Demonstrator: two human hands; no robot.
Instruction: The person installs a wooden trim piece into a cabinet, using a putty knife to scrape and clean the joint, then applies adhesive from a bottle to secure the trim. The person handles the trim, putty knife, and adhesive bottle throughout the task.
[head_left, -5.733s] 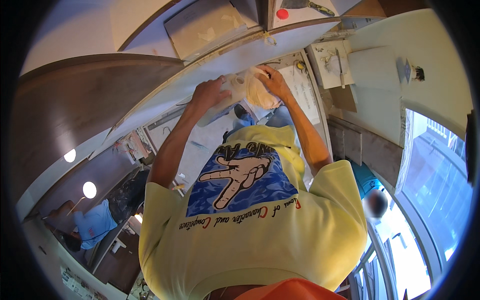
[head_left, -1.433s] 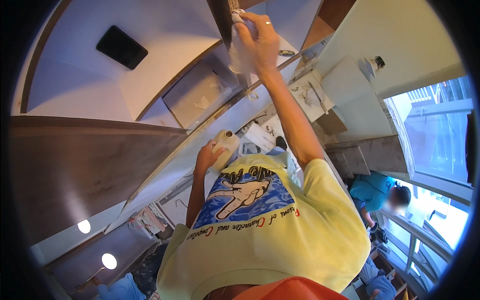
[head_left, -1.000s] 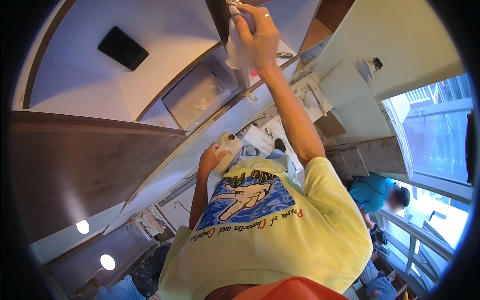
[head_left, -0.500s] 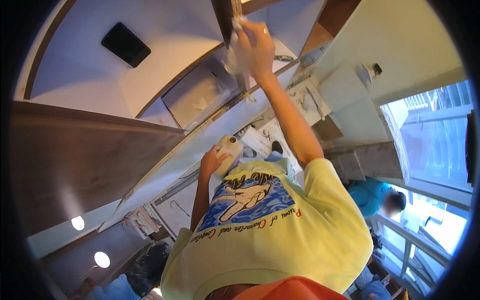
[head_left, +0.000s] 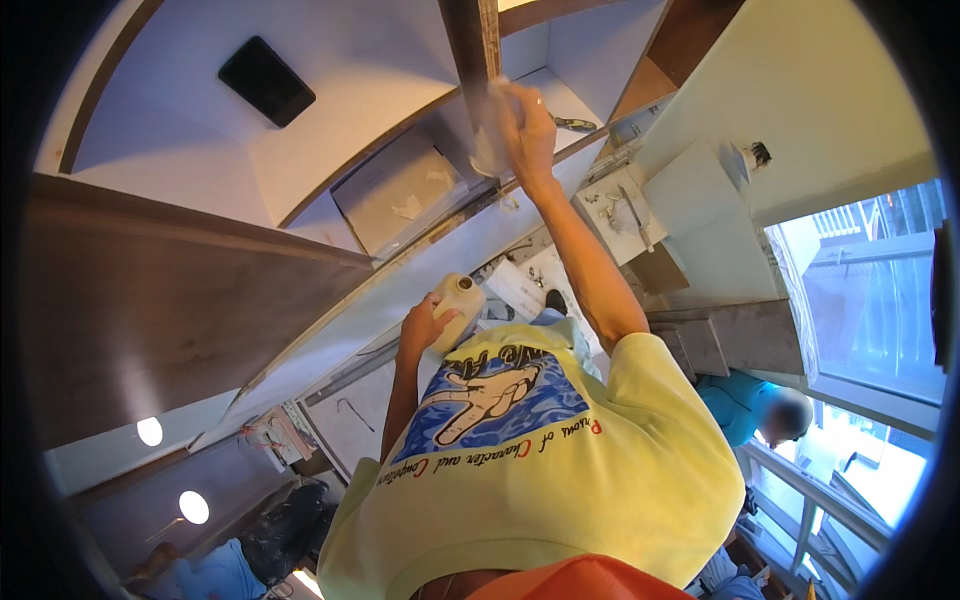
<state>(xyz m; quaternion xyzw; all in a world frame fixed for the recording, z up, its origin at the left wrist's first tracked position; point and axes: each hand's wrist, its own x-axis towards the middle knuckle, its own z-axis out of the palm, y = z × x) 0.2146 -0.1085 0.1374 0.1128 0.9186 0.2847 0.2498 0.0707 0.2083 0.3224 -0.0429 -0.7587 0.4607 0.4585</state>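
My left hand (head_left: 424, 326) is closed round a cream plastic jug (head_left: 462, 297), held low in front of my shirt. The jug's mouth is uncapped and faces up. Reaching far ahead, my right hand (head_left: 530, 130) is closed on a white rag (head_left: 486, 155), partly smeared by motion. The rag is against the edge of a brown upright divider (head_left: 470, 50) between shelf compartments. A utility knife (head_left: 574, 125) lies on the shelf just right of that hand.
A black phone (head_left: 267, 81) lies in the left compartment. Below, a cardboard piece (head_left: 395, 195) sits in a recess. A brown panel (head_left: 170, 300) spans the left. On the right, a co-worker in teal (head_left: 735, 405) is near the window (head_left: 870, 280); another person (head_left: 215, 575) is at lower left.
My right hand with the rag has moved down along the divider's edge, toward me. My left hand still holds the jug in nearly the same place. The view has shifted slightly.
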